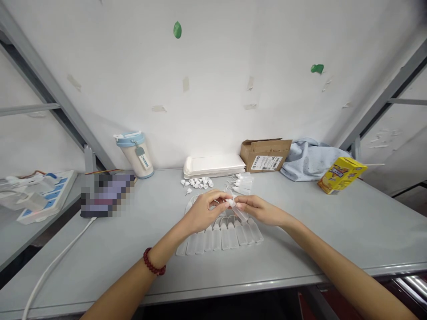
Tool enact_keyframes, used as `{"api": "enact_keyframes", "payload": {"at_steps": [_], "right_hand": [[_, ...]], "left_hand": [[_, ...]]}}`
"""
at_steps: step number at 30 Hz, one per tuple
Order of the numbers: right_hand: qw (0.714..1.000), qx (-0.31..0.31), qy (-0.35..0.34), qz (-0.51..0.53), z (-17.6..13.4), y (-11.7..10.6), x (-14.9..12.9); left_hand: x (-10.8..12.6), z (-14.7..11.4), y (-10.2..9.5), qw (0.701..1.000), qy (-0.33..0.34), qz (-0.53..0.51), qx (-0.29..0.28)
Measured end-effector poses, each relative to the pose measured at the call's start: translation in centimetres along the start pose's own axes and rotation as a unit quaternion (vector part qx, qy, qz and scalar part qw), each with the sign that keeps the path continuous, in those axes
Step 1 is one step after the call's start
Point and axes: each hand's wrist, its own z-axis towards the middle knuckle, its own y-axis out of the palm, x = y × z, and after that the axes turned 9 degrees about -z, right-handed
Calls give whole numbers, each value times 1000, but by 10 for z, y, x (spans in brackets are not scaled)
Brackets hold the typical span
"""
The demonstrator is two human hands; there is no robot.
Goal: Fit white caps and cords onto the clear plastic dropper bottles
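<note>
White nozzle cap (231, 202) & translucent plastic squeeze bottle (241, 215) are being held tog. over grey table (367, 222): L hand (207, 210) is pinching the cap, R hand (263, 210) is grasping the bottle nr its neck w/ thumb & fingers. Row of sim. bottles (216, 239) is lying on nearer side; loose white caps (200, 183) are lying beyond.

1. Wall: the white wall (213, 62) behind the work surface bears 2 green patches (177, 30) and several scattered strips of pale tape (186, 84).
2. Furniture: a smooth grey tabletop (360, 218) runs up to the wall; its front edge shows a bright line of light.
3. Framework: 2 grey metal posts (50, 82), 1 at each side, appear slanted and meet horizontal crossbars (30, 109).
4. Left side: another grey surface (10, 242) sits beside the tabletop, a dark gap between.
5. Lighting: fairly even above; the space (233, 306) below is dark.
</note>
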Motion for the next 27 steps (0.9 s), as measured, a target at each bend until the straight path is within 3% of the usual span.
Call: {"api": "enact_keyframes", "payload": {"at_steps": [7,18,22,27], "right_hand": [[992,5,12,126,0,1,3],[988,-7,13,153,1,8,2],[982,12,18,189,2,9,1],[982,76,20,171,3,7,-1]], "left_hand": [[2,0,-2,995,-50,-73,-33],[2,-2,2,992,-85,-70,-64],[3,-2,4,993,-88,-73,-35],[2,1,2,996,-56,-54,48]]}}
